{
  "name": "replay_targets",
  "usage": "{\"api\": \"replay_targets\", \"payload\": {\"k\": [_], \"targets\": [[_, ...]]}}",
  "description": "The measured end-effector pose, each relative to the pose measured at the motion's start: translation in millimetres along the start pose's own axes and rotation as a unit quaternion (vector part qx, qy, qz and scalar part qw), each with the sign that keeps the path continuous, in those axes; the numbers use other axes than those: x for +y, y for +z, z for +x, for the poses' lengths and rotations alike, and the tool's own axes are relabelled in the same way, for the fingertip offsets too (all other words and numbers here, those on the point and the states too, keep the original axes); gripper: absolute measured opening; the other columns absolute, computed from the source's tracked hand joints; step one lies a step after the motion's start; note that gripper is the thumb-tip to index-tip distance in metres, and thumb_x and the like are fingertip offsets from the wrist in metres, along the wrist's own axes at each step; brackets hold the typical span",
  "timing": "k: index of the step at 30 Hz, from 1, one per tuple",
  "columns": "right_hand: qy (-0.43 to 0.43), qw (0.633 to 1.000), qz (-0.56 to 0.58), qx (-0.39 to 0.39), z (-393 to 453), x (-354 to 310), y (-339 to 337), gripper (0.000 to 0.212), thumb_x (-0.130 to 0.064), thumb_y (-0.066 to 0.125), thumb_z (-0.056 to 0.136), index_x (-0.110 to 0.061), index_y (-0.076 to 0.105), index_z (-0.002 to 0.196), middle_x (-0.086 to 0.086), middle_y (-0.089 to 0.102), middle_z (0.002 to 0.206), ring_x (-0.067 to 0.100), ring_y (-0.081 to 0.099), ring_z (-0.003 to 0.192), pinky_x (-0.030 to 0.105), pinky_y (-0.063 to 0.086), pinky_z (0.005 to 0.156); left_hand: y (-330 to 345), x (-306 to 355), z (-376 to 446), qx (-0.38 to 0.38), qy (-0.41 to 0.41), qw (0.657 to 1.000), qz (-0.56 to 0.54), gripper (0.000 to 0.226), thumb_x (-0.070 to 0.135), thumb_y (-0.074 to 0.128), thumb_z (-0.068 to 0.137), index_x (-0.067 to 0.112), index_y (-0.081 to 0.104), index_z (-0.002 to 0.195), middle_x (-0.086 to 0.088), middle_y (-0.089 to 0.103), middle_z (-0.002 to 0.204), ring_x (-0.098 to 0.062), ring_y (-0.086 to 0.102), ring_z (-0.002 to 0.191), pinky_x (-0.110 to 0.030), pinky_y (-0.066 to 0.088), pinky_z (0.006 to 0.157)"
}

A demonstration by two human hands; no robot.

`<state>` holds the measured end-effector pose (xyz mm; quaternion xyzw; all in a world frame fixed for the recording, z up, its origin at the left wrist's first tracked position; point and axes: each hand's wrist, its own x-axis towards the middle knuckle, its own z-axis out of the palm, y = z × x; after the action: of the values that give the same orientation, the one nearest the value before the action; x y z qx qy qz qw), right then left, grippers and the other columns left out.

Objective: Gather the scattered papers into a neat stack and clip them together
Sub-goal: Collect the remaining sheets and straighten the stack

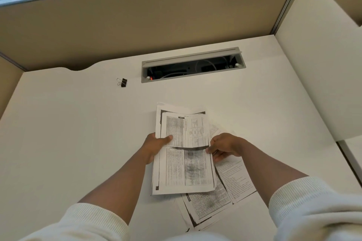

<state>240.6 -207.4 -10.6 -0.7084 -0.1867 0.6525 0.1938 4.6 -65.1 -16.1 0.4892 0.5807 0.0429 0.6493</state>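
Observation:
A stack of printed papers point(184, 162) is held above the white desk point(68, 133) near its front middle. My left hand point(154, 147) grips the stack's left edge, thumb on top. My right hand point(223, 147) pinches the right edge of the stack. Below and to the right, other printed sheets point(233, 184) lie fanned out on the desk, partly hidden under the held stack. A black binder clip point(122, 82) lies alone on the desk at the back left, well away from both hands.
An open cable tray point(193, 66) with wires is set into the desk behind the papers. Tan partition walls point(117, 25) close off the back and left; a white panel point(317, 64) stands at the right. A sign reads 473.

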Motion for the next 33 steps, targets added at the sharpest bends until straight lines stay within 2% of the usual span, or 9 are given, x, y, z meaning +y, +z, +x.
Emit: {"api": "replay_targets", "payload": {"k": [2, 4, 8, 19, 22, 24, 27, 30, 33], "targets": [[-0.009, 1.000, 0.014, 0.018, 2, -1, 3, 0.024, 0.001, 0.075, 0.080, -0.008, 0.054, 0.070, 0.014, 0.069, 0.075, 0.023, 0.069, 0.066, 0.033, 0.061, 0.067, 1, 0, 1, -0.004, -0.002, 1.000, 0.005, 0.041, 0.019, 0.080, 0.084, 0.008, 0.068, 0.121, -0.010, 0.074, 0.115, -0.028, 0.070, 0.105, -0.049, 0.053, 0.099], [-0.019, 0.999, 0.027, 0.034, 4, -1, 5, 0.029, 0.005, 0.072, 0.081, -0.009, 0.050, 0.067, 0.012, 0.064, 0.074, 0.025, 0.069, 0.072, 0.035, 0.062, 0.073, 0, 1, 1, -0.009, -0.008, 1.000, 0.003, 0.039, 0.015, 0.081, 0.083, 0.007, 0.069, 0.120, -0.011, 0.075, 0.111, -0.029, 0.072, 0.101, -0.049, 0.056, 0.095], [-0.028, 0.998, 0.037, 0.045, 4, 1, 2, 0.027, 0.007, 0.067, 0.084, -0.008, 0.050, 0.069, 0.015, 0.066, 0.082, 0.028, 0.072, 0.080, 0.034, 0.062, 0.073, -1, 0, 0, -0.011, -0.010, 1.000, -0.009, 0.038, 0.013, 0.080, 0.083, 0.007, 0.068, 0.119, -0.012, 0.075, 0.111, -0.028, 0.073, 0.098, -0.047, 0.058, 0.091], [-0.035, 0.997, 0.026, 0.059, 6, 0, 5, 0.022, 0.004, 0.069, 0.084, -0.007, 0.051, 0.078, 0.022, 0.067, 0.097, 0.034, 0.072, 0.091, 0.042, 0.060, 0.081, 3, 0, -1, -0.017, -0.005, 1.000, -0.004, 0.043, 0.017, 0.080, 0.083, 0.008, 0.067, 0.123, -0.010, 0.073, 0.117, -0.028, 0.070, 0.106, -0.050, 0.052, 0.101], [-0.039, 0.997, 0.011, 0.064, 5, -1, 4, 0.021, 0.001, 0.071, 0.083, -0.007, 0.052, 0.079, 0.023, 0.069, 0.096, 0.030, 0.072, 0.082, 0.042, 0.061, 0.079, 2, 1, -2, -0.023, 0.002, 1.000, 0.004, 0.043, 0.018, 0.079, 0.084, 0.009, 0.066, 0.125, -0.009, 0.072, 0.119, -0.025, 0.069, 0.108, -0.046, 0.051, 0.103], [-0.047, 0.996, 0.002, 0.076, 3, -2, 2, 0.021, -0.005, 0.074, 0.083, -0.008, 0.053, 0.082, 0.020, 0.070, 0.089, 0.026, 0.071, 0.073, 0.036, 0.062, 0.070, 1, 3, -2, -0.024, 0.006, 1.000, 0.005, 0.042, 0.017, 0.078, 0.085, 0.009, 0.066, 0.125, -0.008, 0.072, 0.119, -0.025, 0.068, 0.109, -0.045, 0.050, 0.103], [-0.079, 0.987, -0.014, 0.139, 5, 1, -4, 0.023, -0.017, 0.076, 0.082, -0.011, 0.055, 0.074, 0.016, 0.071, 0.081, 0.021, 0.066, 0.063, 0.031, 0.056, 0.062, 0, 3, -2, -0.022, 0.017, 1.000, 0.001, 0.043, 0.018, 0.078, 0.085, 0.009, 0.065, 0.125, -0.008, 0.072, 0.119, -0.026, 0.068, 0.108, -0.045, 0.051, 0.102], [-0.098, 0.953, -0.080, 0.276, 11, 8, -11, 0.024, -0.025, 0.074, 0.077, -0.015, 0.056, 0.089, 0.006, 0.065, 0.096, 0.018, 0.062, 0.080, 0.033, 0.052, 0.071, -3, 6, -5, -0.040, 0.029, 0.999, -0.014, 0.046, 0.020, 0.080, 0.083, 0.009, 0.064, 0.125, -0.008, 0.073, 0.118, -0.025, 0.069, 0.108, -0.044, 0.051, 0.101], [-0.066, 0.912, -0.221, 0.338, 10, 9, -14, 0.057, -0.041, 0.077, 0.071, -0.018, 0.052, 0.116, 0.005, 0.049, 0.121, 0.024, 0.047, 0.117, 0.039, 0.046, 0.091, -10, 9, -6, -0.068, 0.041, 0.996, -0.030, 0.061, 0.028, 0.086, 0.072, 0.010, 0.065, 0.126, -0.007, 0.074, 0.118, -0.027, 0.068, 0.113, -0.052, 0.047, 0.106]]}}
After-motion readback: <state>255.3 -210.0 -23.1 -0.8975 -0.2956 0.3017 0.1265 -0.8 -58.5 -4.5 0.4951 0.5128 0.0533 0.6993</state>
